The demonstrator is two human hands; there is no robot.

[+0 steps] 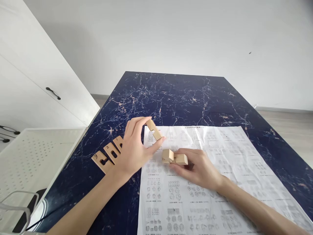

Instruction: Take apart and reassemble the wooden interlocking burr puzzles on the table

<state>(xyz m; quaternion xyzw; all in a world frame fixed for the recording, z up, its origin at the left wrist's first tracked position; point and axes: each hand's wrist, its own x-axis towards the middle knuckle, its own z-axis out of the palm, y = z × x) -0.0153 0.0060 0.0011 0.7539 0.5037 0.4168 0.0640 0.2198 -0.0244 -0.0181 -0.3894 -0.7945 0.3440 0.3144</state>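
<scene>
My left hand (137, 147) pinches a notched wooden puzzle piece (154, 129) between thumb and fingers, raised above the sheet's upper left corner. Lower and to the right, my right hand (195, 164) grips light wooden puzzle blocks (168, 156) that sit against each other; how they interlock is partly hidden by the fingers. The two hands' pieces are apart. Beneath them lies a creased paper sheet (220, 156) printed with rows of small diagrams. Left of my left hand, flat wooden pieces with slots, marked 3 (100, 160), 2 (111, 151) and 1 (118, 142), lie in a row, partly covered by that hand.
The dark blue marbled table (168, 98) reaches toward a pale wall. At left stand a white cabinet (36, 71) with black handles and a white perforated surface (31, 163). A pale looped cable or frame (24, 202) is at the lower left.
</scene>
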